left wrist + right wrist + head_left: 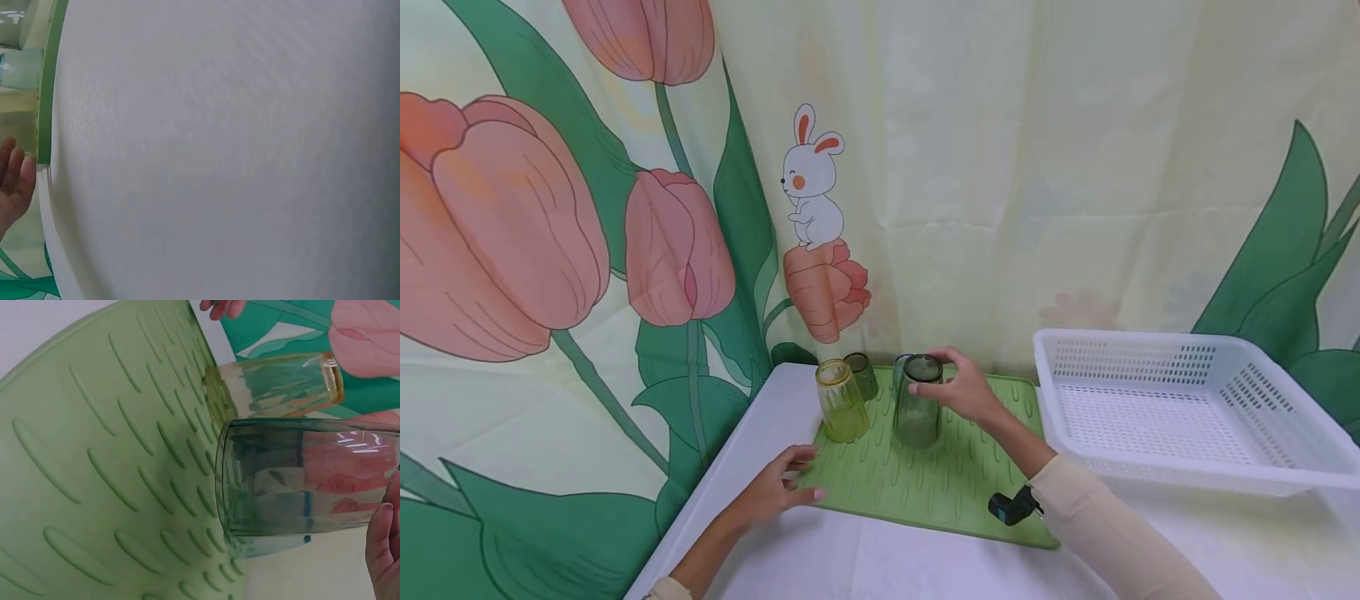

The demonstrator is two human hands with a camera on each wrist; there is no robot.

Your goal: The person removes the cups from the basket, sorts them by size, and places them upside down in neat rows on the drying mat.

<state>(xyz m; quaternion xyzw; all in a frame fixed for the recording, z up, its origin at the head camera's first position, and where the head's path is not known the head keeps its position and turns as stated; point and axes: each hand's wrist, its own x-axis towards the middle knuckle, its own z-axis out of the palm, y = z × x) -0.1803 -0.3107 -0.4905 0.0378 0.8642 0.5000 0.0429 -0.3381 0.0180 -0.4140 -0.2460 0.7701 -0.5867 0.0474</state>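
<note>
My right hand (966, 393) pinches a tall grey glass (917, 421) near its top end, thumb and fingers on opposite sides. The glass is upright over the green ridged mat (887, 487); I cannot tell whether its lower end touches the mat. To its left stands a yellow glass (844, 408), with a small dark glass (862, 382) just behind. A bluish glass (269, 547) is mostly hidden behind the grey one. My left hand (778, 490), fingers loosely bent and holding nothing, hovers by the mat's left edge, near the yellow glass (19, 125).
A white perforated plastic basket (1150, 468) sits to the right of the mat on the white-covered table (805, 554). Behind the table hangs a curtain (955, 167) printed with tulips and a rabbit. A small black device (1013, 506) is strapped at my right wrist.
</note>
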